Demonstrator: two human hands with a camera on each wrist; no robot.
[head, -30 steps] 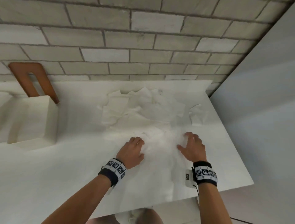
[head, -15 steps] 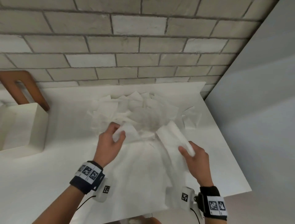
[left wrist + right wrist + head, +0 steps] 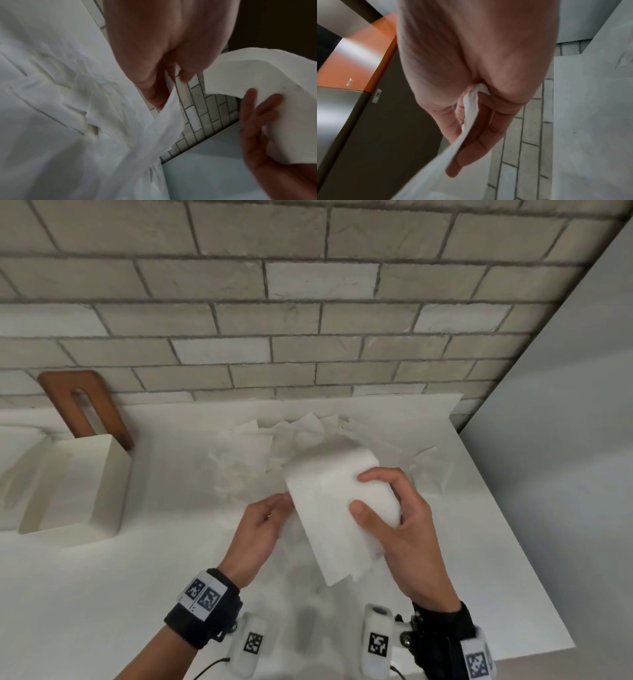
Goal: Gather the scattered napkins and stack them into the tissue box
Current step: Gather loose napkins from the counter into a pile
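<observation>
My right hand grips a bent stack of white napkins above the white counter, thumb on top and fingers round its right edge. In the right wrist view the napkin stack runs between the thumb and fingers. My left hand sits against the stack's left edge; the left wrist view shows it pinching a thin napkin that trails down toward the pile. More loose napkins lie scattered behind the hands. The open white tissue box stands at the left.
A brown wooden piece leans on the brick wall behind the box. A grey panel bounds the counter on the right. The counter's front edge runs just below my wrists.
Both hands rose off the counter with napkins. The right hand's stack has swung up and left, and the left hand has come in against it.
</observation>
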